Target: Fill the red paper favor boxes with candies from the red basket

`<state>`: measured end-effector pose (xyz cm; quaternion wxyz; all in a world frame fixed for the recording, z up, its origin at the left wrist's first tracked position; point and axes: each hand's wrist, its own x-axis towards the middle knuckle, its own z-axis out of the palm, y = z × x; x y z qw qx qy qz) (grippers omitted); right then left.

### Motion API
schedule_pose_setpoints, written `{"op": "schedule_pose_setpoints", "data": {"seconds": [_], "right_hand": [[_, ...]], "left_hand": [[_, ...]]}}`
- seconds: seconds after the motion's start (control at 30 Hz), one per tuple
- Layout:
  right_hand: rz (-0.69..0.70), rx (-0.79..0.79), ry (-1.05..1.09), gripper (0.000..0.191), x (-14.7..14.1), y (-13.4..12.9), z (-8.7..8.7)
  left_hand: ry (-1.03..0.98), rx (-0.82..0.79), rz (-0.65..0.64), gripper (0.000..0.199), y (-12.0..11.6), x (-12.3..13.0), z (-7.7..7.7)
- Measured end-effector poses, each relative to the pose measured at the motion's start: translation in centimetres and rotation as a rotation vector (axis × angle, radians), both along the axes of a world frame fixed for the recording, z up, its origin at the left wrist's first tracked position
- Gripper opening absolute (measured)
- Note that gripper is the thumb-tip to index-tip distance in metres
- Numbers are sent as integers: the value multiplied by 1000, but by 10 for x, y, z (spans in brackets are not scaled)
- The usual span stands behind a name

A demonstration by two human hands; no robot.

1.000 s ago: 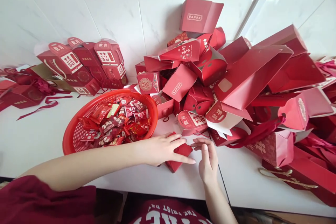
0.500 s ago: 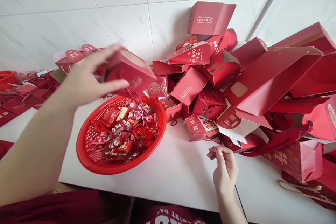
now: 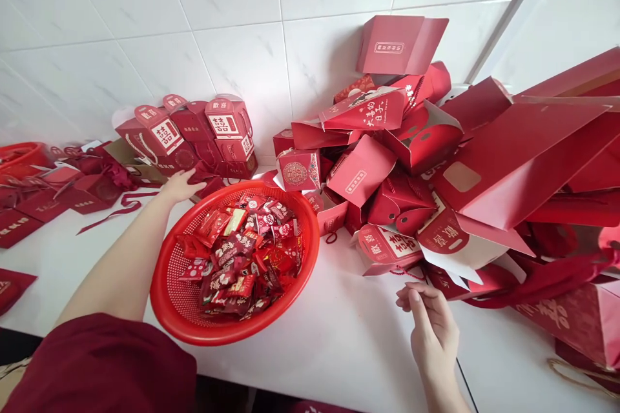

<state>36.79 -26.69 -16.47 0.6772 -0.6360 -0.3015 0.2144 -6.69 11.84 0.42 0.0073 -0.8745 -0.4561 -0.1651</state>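
My left hand (image 3: 180, 188) reaches past the left side of a red plastic basket (image 3: 161, 300). Its thumb and fingers are closed on a small dark red box (image 3: 209, 183) behind the basket rim, partly hidden by it. Wrapped candies (image 3: 232, 251) in red, pink and yellow fill the basket. My right hand (image 3: 431, 319) is raised over the white table, right of the basket, fingers curled against the thumb, with nothing visible in them. Just above it lies a red and white box (image 3: 387, 246) with a twisted cord.
A large pile of red gift boxes (image 3: 363, 171) covers the back right. Several closed boxes (image 3: 194, 126) line the tiled wall at left. More boxes (image 3: 46, 193), a dark red ribbon (image 3: 119, 210) and a second red basket (image 3: 24, 153) are further left on the table (image 3: 334, 342).
My left hand has moved down and left with the dark red box, from above the basket to behind its left rim. My right hand keeps its pose. The view has shifted slightly.
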Motion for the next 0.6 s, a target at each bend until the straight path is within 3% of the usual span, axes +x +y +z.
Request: {"op": "schedule_pose_setpoints", "data": {"seconds": [0.13, 0.3, 0.6], "right_hand": [[-1, -13, -6, 32, 1, -1, -1], [28, -62, -7, 32, -1, -1, -3], [-15, -100, -20, 35, -1, 0, -3]], "left_hand": [[66, -49, 125, 86, -4, -7, -20], [156, -94, 197, 69, -5, -15, -37], [301, -159, 260, 51, 37, -13, -34]]}}
